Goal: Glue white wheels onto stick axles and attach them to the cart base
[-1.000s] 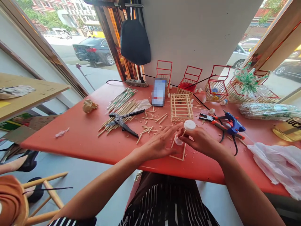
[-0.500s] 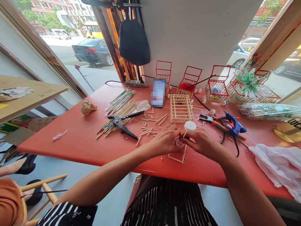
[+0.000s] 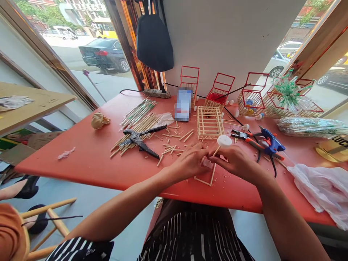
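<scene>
My left hand [image 3: 190, 162] and my right hand [image 3: 236, 162] meet over the red table [image 3: 92, 159], fingers pinched together on a thin wooden stick that carries a white bottle cap [image 3: 224, 141] at its upper end. A second, clear cap [image 3: 207, 163] sits between my fingertips at the stick's lower end. Under my hands lies a small frame of glued sticks [image 3: 207, 177]. Beyond them stands a bare wooden stick cage [image 3: 208, 123].
Black shears [image 3: 140, 139] lie on a pile of loose sticks [image 3: 136, 125]. A blue glue gun [image 3: 270, 142] and red-handled pliers [image 3: 244, 137] rest to the right. Red wire-like baskets [image 3: 220, 90] line the wall. A white plastic bag [image 3: 320, 190] lies at right, a phone [image 3: 183, 104] stands behind.
My left hand lifted off the table and closed onto the lower cap and stick. The white cap rose slightly and tilted to the right.
</scene>
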`<state>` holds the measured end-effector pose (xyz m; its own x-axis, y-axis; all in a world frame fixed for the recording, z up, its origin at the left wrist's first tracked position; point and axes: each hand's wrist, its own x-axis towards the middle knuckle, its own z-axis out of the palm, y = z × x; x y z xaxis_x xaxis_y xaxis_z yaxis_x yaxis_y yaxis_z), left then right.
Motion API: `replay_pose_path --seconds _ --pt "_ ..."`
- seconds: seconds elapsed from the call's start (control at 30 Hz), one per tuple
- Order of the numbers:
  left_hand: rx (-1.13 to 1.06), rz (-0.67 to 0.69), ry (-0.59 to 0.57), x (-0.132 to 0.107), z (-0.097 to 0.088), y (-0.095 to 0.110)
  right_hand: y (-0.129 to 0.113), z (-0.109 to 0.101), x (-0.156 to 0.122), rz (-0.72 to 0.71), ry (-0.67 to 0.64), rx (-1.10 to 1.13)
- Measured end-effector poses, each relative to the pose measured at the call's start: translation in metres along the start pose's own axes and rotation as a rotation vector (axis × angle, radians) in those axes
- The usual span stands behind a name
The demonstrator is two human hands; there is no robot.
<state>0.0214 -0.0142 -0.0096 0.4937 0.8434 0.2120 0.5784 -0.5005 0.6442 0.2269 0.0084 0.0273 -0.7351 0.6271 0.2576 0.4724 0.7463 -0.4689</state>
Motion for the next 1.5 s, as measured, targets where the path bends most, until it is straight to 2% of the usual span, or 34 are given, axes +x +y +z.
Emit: replay_pose_path --seconds 0.23,0.4,0.53,0.63,0.83,1.17,1.5 --pt "-0.164 -0.06 0.047 -0.006 -0.011 0.004 -0.011 -0.007 0.0 -0.018 0.111 -0.005" --pt "-0.41 -0.144 -0.013 -0.006 -0.016 0.001 -0.014 -0.009 -0.003 0.011 0.16 0.026" --pt "-0.703 -0.155 -0.104 -0.004 -0.014 -0.006 -0.017 -0.009 -0.003 0.029 0.184 0.02" --pt "-0.822 -0.184 -0.12 -0.002 -0.011 -0.01 -0.019 -0.008 -0.003 0.025 0.191 0.01" --pt "-0.872 -0.213 -0.074 -0.002 -0.008 -0.013 -0.018 -0.006 -0.002 0.008 0.19 -0.012" --pt "-0.991 -0.283 -0.079 -0.001 -0.009 -0.01 -0.015 -0.005 -0.001 -0.002 0.183 -0.015" --pt "-0.989 -0.271 -0.073 0.0 -0.005 -0.012 -0.013 -0.004 -0.001 -0.013 0.163 -0.001"
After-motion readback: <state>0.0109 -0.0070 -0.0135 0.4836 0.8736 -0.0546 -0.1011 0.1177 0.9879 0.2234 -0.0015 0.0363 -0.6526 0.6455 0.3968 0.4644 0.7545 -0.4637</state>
